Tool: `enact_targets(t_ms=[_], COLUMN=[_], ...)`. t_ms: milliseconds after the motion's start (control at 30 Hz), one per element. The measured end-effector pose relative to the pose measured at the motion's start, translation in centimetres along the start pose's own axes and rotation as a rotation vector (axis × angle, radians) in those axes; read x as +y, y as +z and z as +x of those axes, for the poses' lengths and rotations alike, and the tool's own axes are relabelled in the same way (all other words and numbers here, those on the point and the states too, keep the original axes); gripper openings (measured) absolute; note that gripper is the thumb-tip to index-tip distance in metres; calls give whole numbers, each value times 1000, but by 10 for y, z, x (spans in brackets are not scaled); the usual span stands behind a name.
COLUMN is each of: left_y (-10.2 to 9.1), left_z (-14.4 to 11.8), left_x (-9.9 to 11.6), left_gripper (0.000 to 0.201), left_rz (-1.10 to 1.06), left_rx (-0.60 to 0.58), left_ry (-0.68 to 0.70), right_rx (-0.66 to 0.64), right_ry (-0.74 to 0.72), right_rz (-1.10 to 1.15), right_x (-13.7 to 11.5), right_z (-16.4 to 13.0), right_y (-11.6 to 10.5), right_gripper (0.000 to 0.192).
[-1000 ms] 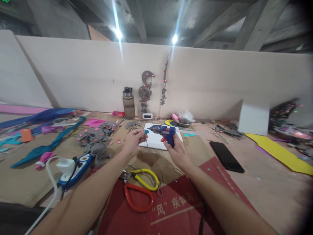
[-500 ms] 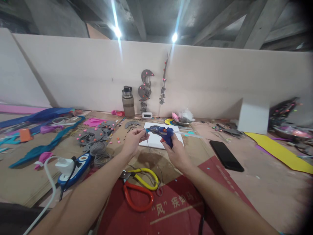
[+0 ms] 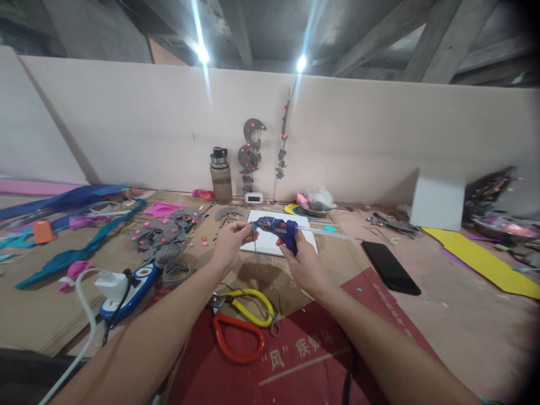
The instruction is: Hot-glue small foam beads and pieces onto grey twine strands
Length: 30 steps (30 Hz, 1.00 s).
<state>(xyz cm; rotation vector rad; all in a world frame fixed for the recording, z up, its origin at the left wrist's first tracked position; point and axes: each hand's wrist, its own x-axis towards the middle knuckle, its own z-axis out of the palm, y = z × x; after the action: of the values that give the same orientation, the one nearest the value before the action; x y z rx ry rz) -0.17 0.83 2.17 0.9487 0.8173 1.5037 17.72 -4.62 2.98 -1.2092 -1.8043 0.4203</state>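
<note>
Your glue gun (image 3: 276,225) is in your right hand (image 3: 302,260), raised over the white board (image 3: 265,245). Its long axis runs nearly level from side to side, with the nozzle pointing left at your left fingertips and the clear stick (image 3: 314,229) jutting out behind to the right; the grip slants down into your curled right fingers. Your left hand (image 3: 228,246) is pinched narrow on a small blue piece (image 3: 255,225) with grey cord (image 3: 256,247) hanging below it. The nozzle is right at that piece, but you can't tell here whether they touch.

Counting around you: one glue gun, one pair of scissors (image 3: 238,321) below your hands with one red and one yellow handle, blades toward the left, and one phone (image 3: 390,268) lying to the right. Farther back stand one bottle (image 3: 221,181) and one clock (image 3: 253,198). Two grey ornaments, one crescent-topped (image 3: 247,158) and one slender (image 3: 282,152), hang against the wall. To your left sits one power strip (image 3: 137,292) holding a white plug (image 3: 110,286).
</note>
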Motion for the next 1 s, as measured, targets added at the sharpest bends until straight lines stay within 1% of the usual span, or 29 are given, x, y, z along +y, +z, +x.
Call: enact_targets(t_ms=[500, 667, 1000], left_y=[-3, -4, -3], left_z=[3, 3, 3], left_x=[-2, -4, -2], left_gripper=[27, 26, 28], left_rz=[6, 18, 6], left_rx=[2, -7, -3], left_ry=[17, 13, 12], right_rx=[7, 12, 21], right_ry=[25, 11, 16], right_rz=[-16, -13, -23], right_x=[0, 3, 4], right_z=[0, 0, 1], right_y=[0, 1, 1], right_gripper=[22, 20, 21])
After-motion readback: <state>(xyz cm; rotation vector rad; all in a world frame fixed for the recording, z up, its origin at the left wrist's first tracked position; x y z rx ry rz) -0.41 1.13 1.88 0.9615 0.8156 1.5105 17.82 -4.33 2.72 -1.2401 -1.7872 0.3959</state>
